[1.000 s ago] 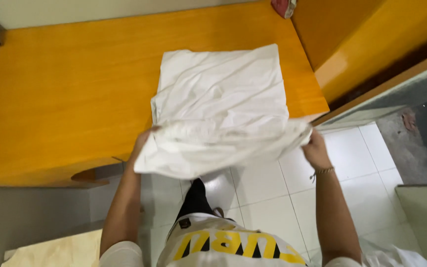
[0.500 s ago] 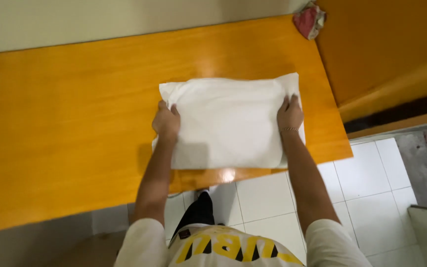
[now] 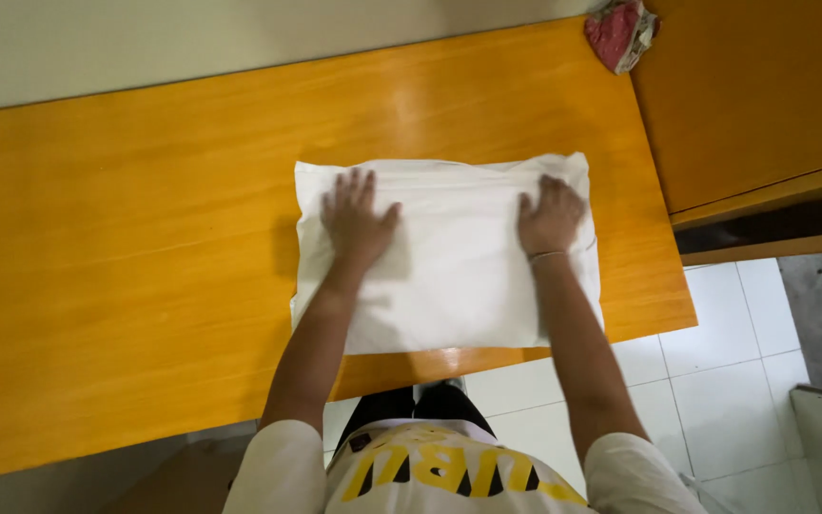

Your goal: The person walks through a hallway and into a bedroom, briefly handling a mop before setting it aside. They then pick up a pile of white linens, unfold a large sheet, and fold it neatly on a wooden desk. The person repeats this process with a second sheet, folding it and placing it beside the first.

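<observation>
Two hands (image 3: 358,221) (image 3: 551,215) slid up one white cloth (image 3: 454,276).

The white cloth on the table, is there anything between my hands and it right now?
Nothing visible. Both hands lie flat on the folded white cloth: the left hand near its far left part, the right hand near its far right. The cloth lies on the orange wooden table; the crumpled pink cloth sits apart at the far right corner.

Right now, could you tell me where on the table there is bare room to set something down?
The widest bare patch of the table lies left of the white cloth, out to the left edge. A bare strip runs between the cloth and the wall. It is crowded mid-right: the left hand and right hand press the cloth, and a pink bundle fills the far right corner.
</observation>
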